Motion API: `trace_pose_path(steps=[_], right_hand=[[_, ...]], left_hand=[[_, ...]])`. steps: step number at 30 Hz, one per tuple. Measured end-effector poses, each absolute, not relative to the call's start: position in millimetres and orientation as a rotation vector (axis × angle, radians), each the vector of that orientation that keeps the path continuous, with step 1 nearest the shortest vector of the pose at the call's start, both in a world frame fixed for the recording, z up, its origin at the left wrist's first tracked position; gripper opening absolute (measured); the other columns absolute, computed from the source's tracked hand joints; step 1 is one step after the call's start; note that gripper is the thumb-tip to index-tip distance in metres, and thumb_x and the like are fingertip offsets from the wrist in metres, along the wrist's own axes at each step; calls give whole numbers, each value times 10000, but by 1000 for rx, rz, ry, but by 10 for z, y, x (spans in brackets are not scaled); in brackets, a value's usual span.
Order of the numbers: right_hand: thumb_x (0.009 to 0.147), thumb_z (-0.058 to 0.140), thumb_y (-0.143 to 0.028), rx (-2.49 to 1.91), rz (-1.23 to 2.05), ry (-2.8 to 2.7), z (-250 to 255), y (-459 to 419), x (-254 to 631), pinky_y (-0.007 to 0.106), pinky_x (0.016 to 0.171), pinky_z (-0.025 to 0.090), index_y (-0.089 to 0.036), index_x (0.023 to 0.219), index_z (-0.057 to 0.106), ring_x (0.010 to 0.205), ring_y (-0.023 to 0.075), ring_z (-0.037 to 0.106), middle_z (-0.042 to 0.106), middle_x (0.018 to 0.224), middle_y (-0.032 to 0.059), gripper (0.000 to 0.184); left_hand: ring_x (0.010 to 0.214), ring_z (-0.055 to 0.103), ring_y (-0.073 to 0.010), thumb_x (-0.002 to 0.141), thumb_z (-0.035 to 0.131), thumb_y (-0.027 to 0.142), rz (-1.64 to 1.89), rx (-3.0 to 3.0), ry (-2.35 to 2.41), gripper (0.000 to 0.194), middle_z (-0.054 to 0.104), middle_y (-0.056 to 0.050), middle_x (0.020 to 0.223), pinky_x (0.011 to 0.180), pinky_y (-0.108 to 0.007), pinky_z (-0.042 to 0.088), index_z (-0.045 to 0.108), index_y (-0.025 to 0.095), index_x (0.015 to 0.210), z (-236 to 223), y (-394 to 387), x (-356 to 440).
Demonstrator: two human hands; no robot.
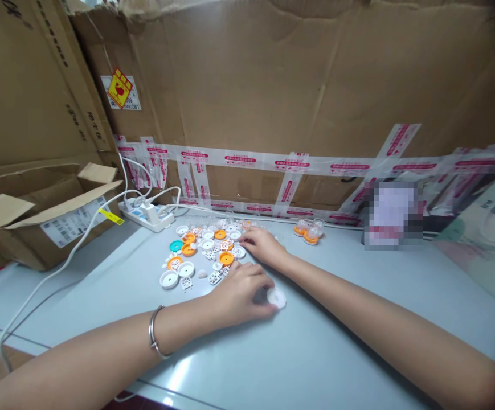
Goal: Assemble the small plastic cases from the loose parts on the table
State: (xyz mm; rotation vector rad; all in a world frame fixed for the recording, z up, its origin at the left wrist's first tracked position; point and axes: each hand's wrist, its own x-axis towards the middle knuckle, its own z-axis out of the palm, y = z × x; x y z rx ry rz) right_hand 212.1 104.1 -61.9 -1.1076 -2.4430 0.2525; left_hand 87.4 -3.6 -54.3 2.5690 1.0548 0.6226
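The left hand (pixel 244 291) pinches a white disc (pixel 277 298) between its fingers at lower centre, which may slip if grip loosens, while the right hand (pixel 265 246), finger closure indiscernible, reaches plastic parts (pixel 226 258) near centre, where brushing could scatter them.

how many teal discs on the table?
1. The teal disc sits just left of an orange disc. More may be hidden behind the left hand or right hand.

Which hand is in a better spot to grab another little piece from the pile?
Probably the right hand: its fingertips are at the edge of the loose pieces. The left hand has its fingers around a white disc.
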Motion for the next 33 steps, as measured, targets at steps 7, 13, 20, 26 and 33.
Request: trace_pose_path(steps=[7, 13, 20, 26, 33], right_hand=[[884, 529, -242, -1122, 164, -2511, -583, 924, 2181, 347, 742, 508, -141, 960, 607, 844, 160, 612, 634, 965, 46, 148], [796, 538, -80, -1142, 21, -2634, -469, 524, 2576, 275, 639, 437, -154, 688, 629, 700, 172, 584, 625, 740, 62, 159], [758, 496, -2, -1162, -85, -2707, -431, 111, 3019, 284, 577, 407, -180, 696, 612, 635, 190, 567, 618, 698, 60, 221], [815, 449, -66, -1171, 21, -2555, -497, -39, 3166, 303, 663, 479, -189, 831, 616, 728, 191, 620, 665, 800, 64, 208], [859, 474, -141, -959, 398, -2273, -595, -176, 3157, 274, 701, 517, -232, 914, 629, 788, 160, 648, 692, 866, 36, 188]], left_hand=[[922, 552, -207, 718, 662, 343, 606, 2546, 1070, 282, 629, -37, 954, 817, -343, 367, 623, 187, 950, -530, -45, 867], [941, 546, -211, 745, 635, 354, 598, 2561, 1059, 259, 618, -40, 965, 823, -350, 356, 621, 202, 953, -546, -44, 867], [898, 539, -195, 753, 635, 305, 630, 2444, 1051, 224, 602, -31, 919, 789, -317, 381, 619, 201, 950, -529, -42, 930], [892, 542, -186, 735, 654, 309, 636, 2393, 1058, 236, 600, -22, 908, 788, -313, 385, 627, 203, 943, -534, -4, 997], [903, 537, -200, 754, 634, 327, 599, 2403, 1070, 226, 607, -27, 925, 805, -343, 365, 622, 207, 945, -505, -6, 1014]])
